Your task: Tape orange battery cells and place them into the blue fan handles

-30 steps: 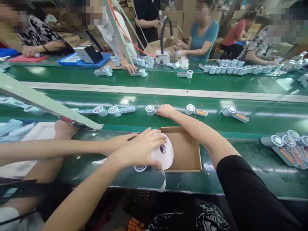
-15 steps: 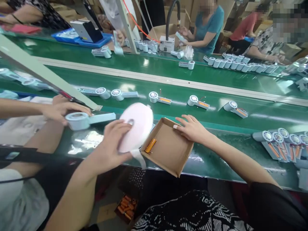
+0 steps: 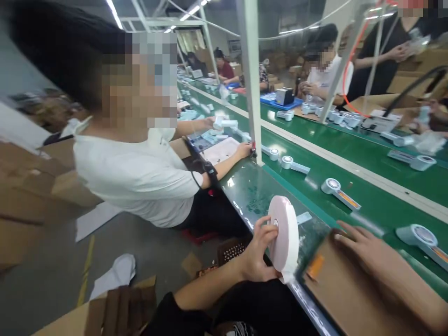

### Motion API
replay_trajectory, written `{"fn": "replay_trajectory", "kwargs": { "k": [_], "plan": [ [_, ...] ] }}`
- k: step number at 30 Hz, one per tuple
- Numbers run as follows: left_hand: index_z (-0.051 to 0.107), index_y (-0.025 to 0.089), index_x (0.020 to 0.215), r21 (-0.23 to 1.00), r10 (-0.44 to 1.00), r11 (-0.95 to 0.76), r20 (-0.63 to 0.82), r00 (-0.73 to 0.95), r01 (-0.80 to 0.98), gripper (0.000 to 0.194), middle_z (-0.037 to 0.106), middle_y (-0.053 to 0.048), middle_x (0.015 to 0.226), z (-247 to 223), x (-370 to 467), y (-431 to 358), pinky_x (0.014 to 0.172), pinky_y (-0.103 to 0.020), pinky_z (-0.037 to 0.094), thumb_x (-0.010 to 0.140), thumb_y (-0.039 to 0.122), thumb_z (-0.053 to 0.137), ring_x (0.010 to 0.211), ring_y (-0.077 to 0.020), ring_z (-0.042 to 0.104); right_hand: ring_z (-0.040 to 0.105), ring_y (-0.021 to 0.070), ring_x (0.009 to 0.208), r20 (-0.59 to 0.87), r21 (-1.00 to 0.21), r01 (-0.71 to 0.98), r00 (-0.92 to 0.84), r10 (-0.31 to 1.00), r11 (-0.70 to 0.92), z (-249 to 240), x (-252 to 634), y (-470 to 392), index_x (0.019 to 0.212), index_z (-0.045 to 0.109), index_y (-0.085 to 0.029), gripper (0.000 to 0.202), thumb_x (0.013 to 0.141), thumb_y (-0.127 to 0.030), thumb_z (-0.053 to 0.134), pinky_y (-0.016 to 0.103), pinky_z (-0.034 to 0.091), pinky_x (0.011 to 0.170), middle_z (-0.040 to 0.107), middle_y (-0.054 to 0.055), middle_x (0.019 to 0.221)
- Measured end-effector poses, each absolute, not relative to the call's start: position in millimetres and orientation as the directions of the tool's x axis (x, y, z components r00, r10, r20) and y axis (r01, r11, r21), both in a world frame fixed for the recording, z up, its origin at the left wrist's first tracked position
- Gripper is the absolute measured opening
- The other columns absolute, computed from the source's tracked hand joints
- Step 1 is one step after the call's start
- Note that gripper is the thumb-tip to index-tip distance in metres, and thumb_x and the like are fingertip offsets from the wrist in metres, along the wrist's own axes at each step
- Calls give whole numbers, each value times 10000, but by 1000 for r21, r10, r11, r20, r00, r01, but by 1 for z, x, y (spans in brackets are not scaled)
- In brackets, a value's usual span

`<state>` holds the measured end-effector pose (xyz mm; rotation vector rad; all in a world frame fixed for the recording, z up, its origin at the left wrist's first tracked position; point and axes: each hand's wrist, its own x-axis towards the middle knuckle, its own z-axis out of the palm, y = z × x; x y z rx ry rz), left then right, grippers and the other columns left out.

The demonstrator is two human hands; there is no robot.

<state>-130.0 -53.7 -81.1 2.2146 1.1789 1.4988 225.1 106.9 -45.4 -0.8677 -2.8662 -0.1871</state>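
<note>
- Two hands, well apart: my left hand [image 3: 259, 252] is closed on a roll of white tape [image 3: 279, 233], fingertips at its core and thumb under its near edge.
- My right hand [image 3: 378, 261] lies over the far side of a shallow cardboard box [image 3: 338, 289]; blur hides whether it grips or just rests.
- The roll is upright just left of the box, with a short loose end [image 3: 287, 277] at its foot. An orange battery [image 3: 315, 267] is in the box's left end.
- I judge the step in hand to be handling roll and box together, not sticking any tape down.
- Any shift from here calls for a firm left hold, the loose end kept off the box rim, and the box level so the battery doesn't slide.
- Beyond the box, a round-headed part [image 3: 331, 185] lies on the green belt [image 3: 315, 158].
</note>
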Motion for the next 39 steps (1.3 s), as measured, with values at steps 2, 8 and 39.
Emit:
{"fn": "replay_trajectory", "kwargs": {
  "k": [2,8,39],
  "plan": [
    [345,257,1575,590,726,-639,674,134,493,934,589,-151,1309,-88,-127,-57,1266,-768,261,854,596,834,1221,-349,609,674,411,1292,221,87,555,-820,527,827,-50,236,107,1172,814,-302,305,997,-276,566,582,622,990,633,129,1562],
    [292,253,1585,548,690,-699,686,231,459,1001,615,-160,1307,-89,-111,-46,1255,-740,323,846,621,858,1168,-325,637,714,277,1306,-18,-282,386,-917,398,878,-52,203,66,1383,766,-284,641,862,-43,481,442,635,1065,729,117,1446],
    [567,210,1568,3,541,-725,622,566,689,632,773,-89,1217,-31,-106,-39,1113,-506,435,969,186,769,1349,-377,527,814,247,995,172,-781,560,-235,957,278,30,187,-34,1308,801,-193,400,1076,-444,592,364,656,917,850,93,1135]
  ]
}}
